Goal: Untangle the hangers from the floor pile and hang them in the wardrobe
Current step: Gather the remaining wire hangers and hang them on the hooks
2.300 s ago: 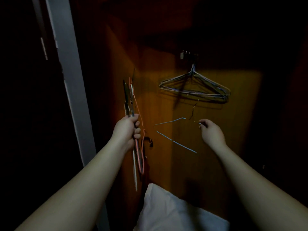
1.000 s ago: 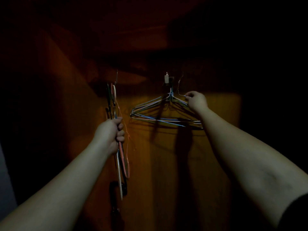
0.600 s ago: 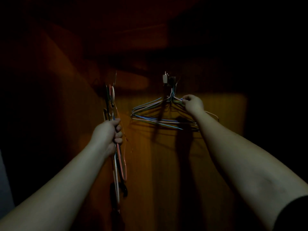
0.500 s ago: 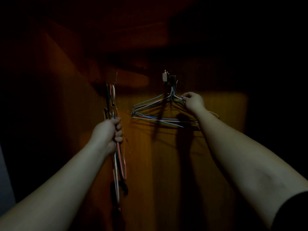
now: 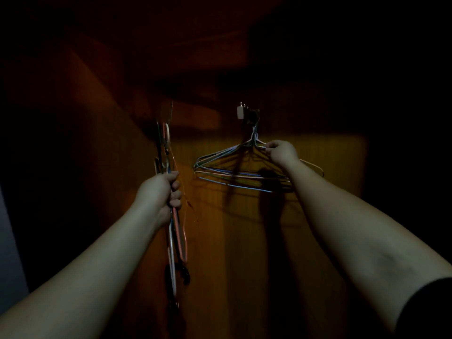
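Your left hand (image 5: 160,192) is raised at centre left, fingers curled tight around a bundle of hangers (image 5: 175,231). The bundle stands roughly upright, edge-on to the head camera. Its thin wire ends rise above the fist, and white, pink and dark strands run below it. Dark hook ends curl at the lower part of the bundle. How the strands cross inside the bundle cannot be told in this light.

Right of the bundle, a set of hung wire hangers (image 5: 234,171) sits against the wooden back panel (image 5: 244,241) of the wardrobe. Their necks gather at a small wall hook (image 5: 247,113) mounted on the panel. Blue, white and pale strands form the shoulders and lower bars, stacked close together and slightly fanned.

Your right hand (image 5: 281,151) is at the right shoulder of the set, just below the hook. Its fingertips and thumb pinch a wire close to the neck. Which single hanger it holds cannot be told. A dark sleeve (image 5: 430,307) shows at the lower right corner.
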### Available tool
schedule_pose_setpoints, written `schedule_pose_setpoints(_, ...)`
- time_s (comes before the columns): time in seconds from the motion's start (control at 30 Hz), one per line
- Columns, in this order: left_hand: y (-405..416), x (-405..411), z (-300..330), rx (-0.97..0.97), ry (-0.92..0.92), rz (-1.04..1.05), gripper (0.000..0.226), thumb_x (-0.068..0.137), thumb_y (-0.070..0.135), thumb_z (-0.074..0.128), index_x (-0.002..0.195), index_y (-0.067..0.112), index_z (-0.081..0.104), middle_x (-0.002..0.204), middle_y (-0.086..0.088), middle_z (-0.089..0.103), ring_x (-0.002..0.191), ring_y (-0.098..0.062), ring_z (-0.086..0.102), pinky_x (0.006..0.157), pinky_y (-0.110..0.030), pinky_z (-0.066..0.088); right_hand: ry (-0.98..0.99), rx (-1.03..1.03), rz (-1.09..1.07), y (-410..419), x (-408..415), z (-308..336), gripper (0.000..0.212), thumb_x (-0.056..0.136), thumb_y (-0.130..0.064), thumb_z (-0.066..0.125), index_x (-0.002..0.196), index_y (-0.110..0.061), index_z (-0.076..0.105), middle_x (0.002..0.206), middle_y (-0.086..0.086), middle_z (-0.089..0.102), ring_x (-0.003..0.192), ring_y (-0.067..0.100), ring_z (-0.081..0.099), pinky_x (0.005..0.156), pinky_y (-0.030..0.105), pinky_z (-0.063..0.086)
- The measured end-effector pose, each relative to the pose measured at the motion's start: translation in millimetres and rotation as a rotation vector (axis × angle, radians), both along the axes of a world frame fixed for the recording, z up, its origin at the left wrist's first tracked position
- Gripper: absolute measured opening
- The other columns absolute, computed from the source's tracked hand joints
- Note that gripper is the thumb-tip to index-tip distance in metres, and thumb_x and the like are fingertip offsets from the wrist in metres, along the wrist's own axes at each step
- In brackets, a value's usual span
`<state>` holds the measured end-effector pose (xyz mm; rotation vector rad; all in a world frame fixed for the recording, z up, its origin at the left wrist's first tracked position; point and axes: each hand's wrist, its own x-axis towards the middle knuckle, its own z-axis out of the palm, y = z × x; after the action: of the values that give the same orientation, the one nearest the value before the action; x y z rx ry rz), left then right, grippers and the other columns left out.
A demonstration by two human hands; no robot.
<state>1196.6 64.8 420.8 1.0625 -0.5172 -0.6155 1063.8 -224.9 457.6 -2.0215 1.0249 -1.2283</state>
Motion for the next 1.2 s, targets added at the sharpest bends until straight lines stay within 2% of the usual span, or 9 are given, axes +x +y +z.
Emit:
schedule_pose_setpoints(0.1, 1.1, -1.2, -1.5, 0.001, 0.018, 0.001, 0.01, 0.101, 0.013, 0.041, 0.104, 0.015, 0.05, 0.062, 0.004, 0.035, 0.032, -0.002, 0.027, 0.032, -0.014, 0.017, 0.015, -0.006, 0.003, -2.3, 1.6, -1.8, 0.026, 0.099, -0.018, 0.052, 0.123, -0.016, 0.064, 0.111, 0.007, 0.065, 0.087, 0.016, 0.056, 0.067, 0.026, 0.041)
schedule_pose_setpoints(0.23, 2.2, -1.2, -3.4, 0.0, 0.037, -0.002, 0.011, 0.101, 0.013, 0.041, 0.1, 0.015, 0.052, 0.06, 0.004, 0.034, 0.031, -0.002, 0.026, 0.032, -0.014, 0.017, 0.038, -0.022, -0.025, -7.8, 5.4, -6.8, 0.026, 0.1, -0.02, 0.051, 0.123, -0.018, 0.063, 0.1, 0.003, 0.062, 0.068, 0.011, 0.051, 0.055, 0.024, 0.038)
schedule_pose_setpoints(0.43, 1.0, 6.1, -8.9, 0.004, 0.053, 0.005, 0.011, 0.1, 0.011, 0.042, 0.105, 0.014, 0.052, 0.059, 0.004, 0.035, 0.032, -0.003, 0.027, 0.03, -0.014, 0.017, 0.069, -0.166, -0.145, -9.8, 3.4, -7.1, 0.023, 0.098, -0.021, 0.054, 0.119, -0.018, 0.065, 0.122, 0.005, 0.058, 0.103, 0.02, 0.057, 0.079, 0.031, 0.047)
schedule_pose_setpoints(0.5, 0.6, 6.8, -9.7, 0.01, 0.053, 0.005, 0.011, 0.1, 0.011, 0.042, 0.105, 0.014, 0.051, 0.059, 0.004, 0.035, 0.031, -0.003, 0.027, 0.03, -0.014, 0.017, 0.097, -0.194, -0.159, -13.6, 2.9, -6.1, 0.022, 0.098, -0.021, 0.054, 0.117, -0.02, 0.066, 0.122, 0.005, 0.059, 0.106, 0.021, 0.057, 0.084, 0.033, 0.048)
schedule_pose_setpoints(0.6, 0.6, 7.0, -10.2, 0.009, 0.054, 0.004, 0.01, 0.1, 0.012, 0.043, 0.104, 0.014, 0.052, 0.058, 0.004, 0.036, 0.032, -0.003, 0.027, 0.03, -0.013, 0.018, 0.168, -0.225, -0.214, -16.3, 1.7, -4.6, 0.02, 0.097, -0.024, 0.054, 0.114, -0.022, 0.064, 0.115, 0.003, 0.062, 0.105, 0.022, 0.058, 0.092, 0.043, 0.049)
schedule_pose_setpoints(0.7, 0.5, 7.6, -11.4, 0.018, 0.045, 0.004, 0.01, 0.1, 0.012, 0.044, 0.105, 0.014, 0.052, 0.059, 0.004, 0.037, 0.033, -0.003, 0.027, 0.03, -0.014, 0.018, 0.253, -0.292, -0.27, -16.8, 1.8, -3.6, 0.019, 0.097, -0.027, 0.054, 0.112, -0.019, 0.063, 0.112, 0.006, 0.063, 0.106, 0.026, 0.057, 0.092, 0.046, 0.047)
schedule_pose_setpoints(0.83, 0.3, 11.6, -13.3, 0.017, 0.052, -0.018, 0.012, 0.098, 0.012, 0.046, 0.108, 0.014, 0.053, 0.058, 0.005, 0.038, 0.034, -0.003, 0.028, 0.03, -0.015, 0.019, 0.292, -0.278, -0.307, -14.6, 4.5, -1.0, 0.021, 0.096, -0.032, 0.056, 0.11, -0.018, 0.063, 0.109, 0.007, 0.064, 0.103, 0.027, 0.059, 0.091, 0.047, 0.048)
schedule_pose_setpoints(1.2, 11.6, 28.1, -20.9, 0.042, 0.026, -0.102, 0.011, 0.099, 0.014, 0.046, 0.106, 0.013, 0.054, 0.055, 0.006, 0.042, 0.034, -0.003, 0.029, 0.029, -0.015, 0.02, 0.281, -0.223, -0.34, -13.3, 11.5, -1.0, 0.025, 0.093, -0.034, 0.06, 0.109, -0.016, 0.058, 0.102, 0.008, 0.062, 0.094, 0.028, 0.06, 0.085, 0.048, 0.052)
